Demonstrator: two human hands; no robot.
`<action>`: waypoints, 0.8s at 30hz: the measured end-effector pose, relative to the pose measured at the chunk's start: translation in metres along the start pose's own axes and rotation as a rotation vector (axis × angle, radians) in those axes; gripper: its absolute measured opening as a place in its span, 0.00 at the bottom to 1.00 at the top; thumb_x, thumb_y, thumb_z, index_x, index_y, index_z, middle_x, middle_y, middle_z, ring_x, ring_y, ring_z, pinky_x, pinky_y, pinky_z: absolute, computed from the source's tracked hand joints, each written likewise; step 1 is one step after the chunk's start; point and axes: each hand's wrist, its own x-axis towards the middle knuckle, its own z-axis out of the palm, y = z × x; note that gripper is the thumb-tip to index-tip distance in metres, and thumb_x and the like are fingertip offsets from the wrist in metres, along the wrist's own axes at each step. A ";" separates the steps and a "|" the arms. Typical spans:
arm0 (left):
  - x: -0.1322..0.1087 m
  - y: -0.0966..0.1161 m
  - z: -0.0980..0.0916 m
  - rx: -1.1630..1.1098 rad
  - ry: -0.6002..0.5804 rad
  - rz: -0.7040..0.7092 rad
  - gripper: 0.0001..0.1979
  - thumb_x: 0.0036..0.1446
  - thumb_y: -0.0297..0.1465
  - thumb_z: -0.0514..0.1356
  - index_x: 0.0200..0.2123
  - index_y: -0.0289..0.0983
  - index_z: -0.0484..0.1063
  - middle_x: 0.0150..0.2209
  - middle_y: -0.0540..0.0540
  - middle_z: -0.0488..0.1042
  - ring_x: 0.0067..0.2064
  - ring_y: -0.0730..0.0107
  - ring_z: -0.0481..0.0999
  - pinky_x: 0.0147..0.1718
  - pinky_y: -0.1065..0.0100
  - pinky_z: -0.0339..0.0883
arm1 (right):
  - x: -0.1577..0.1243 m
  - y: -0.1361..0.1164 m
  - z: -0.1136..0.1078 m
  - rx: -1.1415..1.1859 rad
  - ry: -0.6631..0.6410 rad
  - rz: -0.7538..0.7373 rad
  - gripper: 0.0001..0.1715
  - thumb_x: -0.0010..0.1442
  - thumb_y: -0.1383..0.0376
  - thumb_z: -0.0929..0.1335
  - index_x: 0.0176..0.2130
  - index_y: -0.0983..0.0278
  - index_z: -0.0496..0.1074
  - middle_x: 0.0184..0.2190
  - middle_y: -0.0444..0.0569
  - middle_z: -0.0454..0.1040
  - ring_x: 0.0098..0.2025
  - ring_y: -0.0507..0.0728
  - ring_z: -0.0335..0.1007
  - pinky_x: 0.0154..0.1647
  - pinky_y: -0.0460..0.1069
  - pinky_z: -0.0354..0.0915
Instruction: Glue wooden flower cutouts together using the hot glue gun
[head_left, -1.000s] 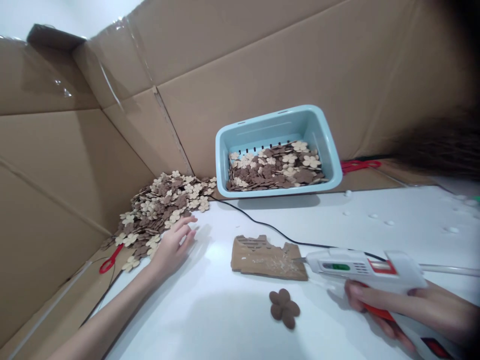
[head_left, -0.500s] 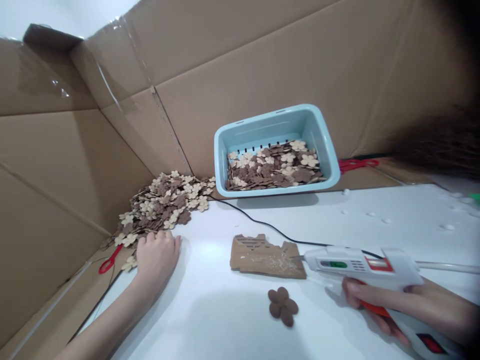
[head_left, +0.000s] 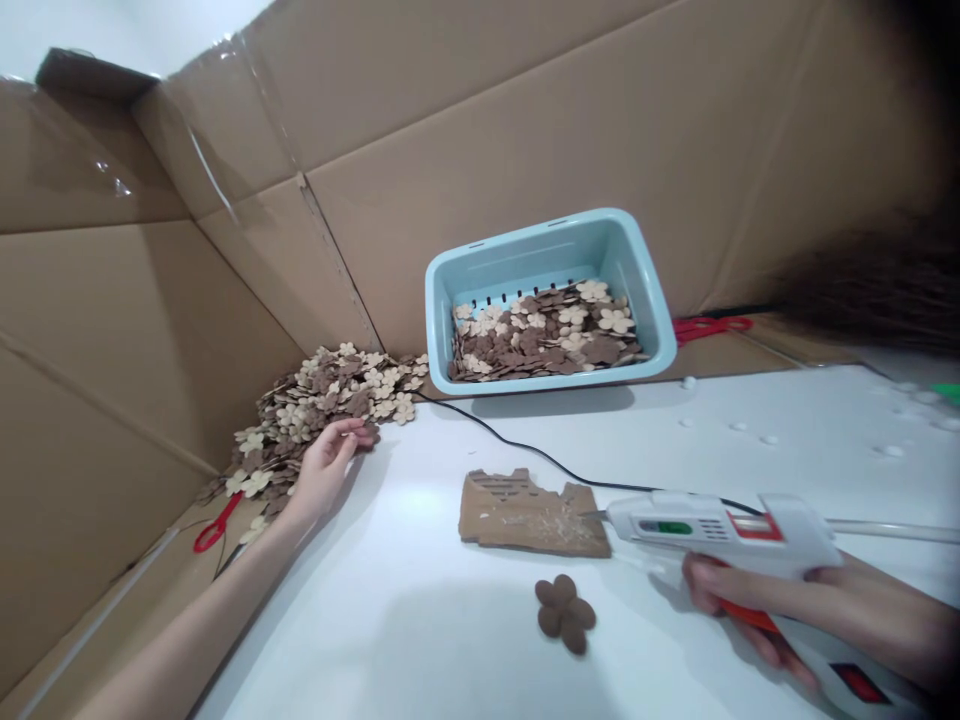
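Observation:
My right hand [head_left: 757, 600] is wrapped round the handle of a white and orange hot glue gun [head_left: 720, 530]. The gun's nozzle points left, at the right end of a torn cardboard piece [head_left: 525, 530] streaked with dried glue. At the edge of a heap of brown and cream flower cutouts [head_left: 322, 400], my left hand [head_left: 334, 457] has its fingers closed on a brown flower [head_left: 373, 434], partly hidden by them. Another brown flower [head_left: 565, 614], five-petalled, lies on the white table just below the cardboard piece.
A light blue basket [head_left: 555, 383] holding many flower cutouts stands behind the table, against the cardboard wall [head_left: 480, 130]. A black cord [head_left: 517, 443] crosses the table towards the glue gun. Red-handled tools [head_left: 217, 522] lie at left and behind right. Small white bits [head_left: 739, 427] dot the right side.
My left hand has moved up and to the right along the heap, and its fingers have closed on a brown flower at the edge. My right hand and the glue gun stay put.

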 end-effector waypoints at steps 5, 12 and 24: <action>-0.010 0.015 -0.012 0.198 -0.058 0.020 0.14 0.59 0.39 0.51 0.34 0.36 0.72 0.31 0.44 0.76 0.27 0.65 0.73 0.28 0.68 0.62 | -0.002 -0.003 0.001 0.006 -0.023 0.003 0.29 0.43 0.40 0.68 0.22 0.63 0.71 0.12 0.43 0.67 0.15 0.51 0.59 0.18 0.44 0.52; -0.024 0.028 -0.011 1.122 -0.039 0.253 0.16 0.59 0.30 0.48 0.31 0.29 0.74 0.35 0.29 0.76 0.37 0.44 0.74 0.35 0.52 0.62 | -0.002 -0.004 0.001 0.020 -0.033 -0.004 0.28 0.44 0.41 0.69 0.22 0.64 0.70 0.12 0.44 0.68 0.15 0.50 0.59 0.19 0.44 0.53; -0.004 0.021 0.011 -0.080 -0.124 0.077 0.15 0.59 0.37 0.52 0.45 0.35 0.67 0.48 0.38 0.73 0.51 0.58 0.72 0.49 0.60 0.65 | -0.003 -0.004 0.000 0.005 -0.028 -0.003 0.28 0.44 0.41 0.68 0.22 0.64 0.70 0.12 0.43 0.68 0.15 0.50 0.60 0.19 0.44 0.53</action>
